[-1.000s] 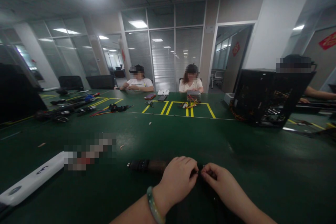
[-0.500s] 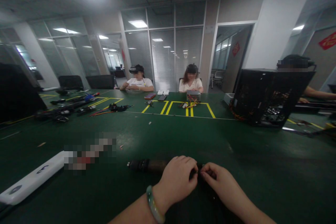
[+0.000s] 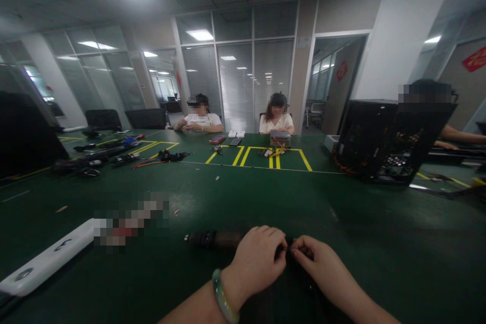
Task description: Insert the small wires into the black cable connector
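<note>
Close in front of me, a dark tool shaped like an electric screwdriver (image 3: 218,240) lies on the green table, its metal tip pointing left. My left hand (image 3: 260,250), with a green bangle on the wrist, covers the tool's right part, thumb and fingers curled together in a pinch. Just to the right, my right hand (image 3: 313,253) is also closed, thumb against forefinger. The two sets of fingertips nearly meet over something small and dark, too hidden to name. Below them, a dark shape blends into the tabletop.
A white power strip (image 3: 53,255) lies at left, its far end blurred out. Cables (image 3: 163,158) and dark parts lie farther back. A black computer case (image 3: 383,142) stands at right. Across the table sit two people; another person's arm (image 3: 463,136) shows behind the case.
</note>
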A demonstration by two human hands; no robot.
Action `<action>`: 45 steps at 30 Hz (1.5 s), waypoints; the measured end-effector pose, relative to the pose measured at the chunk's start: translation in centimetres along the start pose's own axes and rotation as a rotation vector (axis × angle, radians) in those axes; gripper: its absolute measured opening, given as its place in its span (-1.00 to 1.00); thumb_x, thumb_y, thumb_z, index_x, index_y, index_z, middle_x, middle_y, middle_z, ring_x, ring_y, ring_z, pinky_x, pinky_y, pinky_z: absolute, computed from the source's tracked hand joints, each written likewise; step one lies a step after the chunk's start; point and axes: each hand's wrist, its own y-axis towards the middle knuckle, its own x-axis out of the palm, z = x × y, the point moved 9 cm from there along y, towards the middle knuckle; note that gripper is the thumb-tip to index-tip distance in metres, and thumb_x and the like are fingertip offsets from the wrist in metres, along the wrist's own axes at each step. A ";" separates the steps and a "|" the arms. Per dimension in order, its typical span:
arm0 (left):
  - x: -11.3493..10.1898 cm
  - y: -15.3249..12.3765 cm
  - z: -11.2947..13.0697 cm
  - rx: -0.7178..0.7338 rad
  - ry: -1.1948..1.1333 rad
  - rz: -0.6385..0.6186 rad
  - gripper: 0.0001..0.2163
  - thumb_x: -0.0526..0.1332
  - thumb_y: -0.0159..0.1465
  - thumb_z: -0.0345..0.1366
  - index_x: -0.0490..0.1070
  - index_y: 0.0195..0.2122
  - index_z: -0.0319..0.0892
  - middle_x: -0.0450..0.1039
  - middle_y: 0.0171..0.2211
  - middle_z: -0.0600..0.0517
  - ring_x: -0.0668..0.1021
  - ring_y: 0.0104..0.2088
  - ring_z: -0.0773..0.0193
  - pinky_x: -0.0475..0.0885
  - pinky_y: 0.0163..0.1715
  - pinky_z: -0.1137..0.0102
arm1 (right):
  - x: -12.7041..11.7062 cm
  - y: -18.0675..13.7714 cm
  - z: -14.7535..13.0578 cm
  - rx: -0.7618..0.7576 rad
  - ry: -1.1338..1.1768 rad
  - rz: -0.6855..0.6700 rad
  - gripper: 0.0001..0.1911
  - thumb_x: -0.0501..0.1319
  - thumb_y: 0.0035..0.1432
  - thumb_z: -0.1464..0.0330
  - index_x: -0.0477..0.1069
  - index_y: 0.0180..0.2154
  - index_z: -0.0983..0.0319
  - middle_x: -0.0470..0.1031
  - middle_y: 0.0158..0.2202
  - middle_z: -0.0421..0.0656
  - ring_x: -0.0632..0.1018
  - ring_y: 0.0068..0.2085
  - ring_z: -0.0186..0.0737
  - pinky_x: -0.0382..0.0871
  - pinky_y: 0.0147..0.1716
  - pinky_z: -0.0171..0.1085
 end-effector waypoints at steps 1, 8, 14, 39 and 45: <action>0.0 0.0 0.0 -0.002 0.001 -0.001 -0.91 0.18 0.21 -0.39 0.38 -0.26 -0.12 0.46 -0.22 0.06 0.46 -0.16 0.18 0.30 -0.07 0.27 | 0.0 0.0 0.1 0.005 0.006 -0.002 -0.83 0.13 0.20 0.32 0.47 -0.34 0.20 0.52 -0.41 -0.23 0.51 -0.37 -0.24 0.27 -0.41 -0.36; 0.0 0.0 0.0 0.000 -0.004 0.000 -0.93 0.19 0.23 -0.37 0.39 -0.25 -0.11 0.46 -0.21 0.07 0.46 -0.15 0.18 0.30 -0.07 0.27 | 0.0 -0.1 0.6 0.041 0.028 -0.011 -0.81 0.13 0.20 0.28 0.48 -0.34 0.20 0.51 -0.42 -0.22 0.50 -0.36 -0.23 0.26 -0.41 -0.36; 0.2 0.0 0.1 0.008 0.010 0.000 -0.92 0.19 0.23 -0.38 0.39 -0.25 -0.13 0.46 -0.21 0.05 0.46 -0.14 0.17 0.30 -0.07 0.28 | -0.2 -0.1 -0.1 0.025 0.032 -0.003 -0.81 0.13 0.19 0.29 0.47 -0.37 0.22 0.49 -0.44 -0.22 0.48 -0.37 -0.24 0.26 -0.40 -0.36; 0.2 0.0 0.1 0.003 0.029 -0.009 -0.91 0.20 0.22 -0.39 0.39 -0.24 -0.11 0.46 -0.21 0.07 0.47 -0.14 0.19 0.31 -0.06 0.28 | 0.1 -0.2 0.0 0.025 0.066 -0.020 -0.80 0.13 0.19 0.28 0.49 -0.35 0.22 0.51 -0.42 -0.22 0.49 -0.36 -0.23 0.26 -0.40 -0.36; 0.2 0.0 0.3 0.022 0.022 -0.014 -0.90 0.17 0.23 -0.39 0.40 -0.23 -0.14 0.45 -0.13 0.02 0.46 -0.09 0.16 0.31 -0.02 0.25 | 0.1 -0.2 -0.2 0.029 0.067 -0.035 -0.81 0.15 0.17 0.28 0.49 -0.36 0.22 0.51 -0.42 -0.21 0.50 -0.35 -0.23 0.27 -0.39 -0.36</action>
